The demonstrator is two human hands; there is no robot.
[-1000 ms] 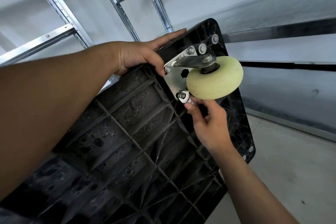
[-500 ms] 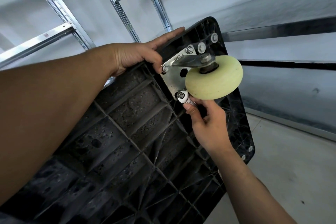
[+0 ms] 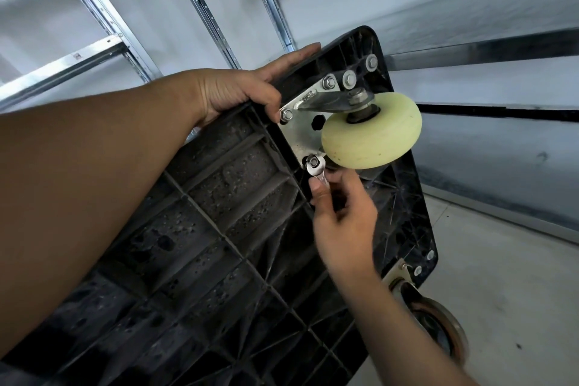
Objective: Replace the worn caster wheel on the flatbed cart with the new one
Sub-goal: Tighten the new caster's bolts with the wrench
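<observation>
Cart stands tipped up on its edge, ribbed black underside toward the camera, presumably so the caster fasteners can be reached. Cream caster wheel sits at the cart's upper corner, bolted on through its steel mounting plate; whether it is the worn or the new one I cannot tell. Left hand, up and left of the wheel, grips the cart's rim, fingers over the far side and thumb curled onto the underside just beside a plate nut. Judged purpose: steadying the cart against wrench torque. Right hand, below the wheel, has a narrow grip, thumb and fingertips pinching the handle of a small wrench. Wrench head is seated on the nut at the plate corner below-left of the wheel, close under the tread; little swing room there, which likely explains the short pinch hold. Loosening or tightening: not determinable. Second caster, dark and rust-rimmed, sits well below the wheel. Metal shelving stands behind, above-left of the wheel.
</observation>
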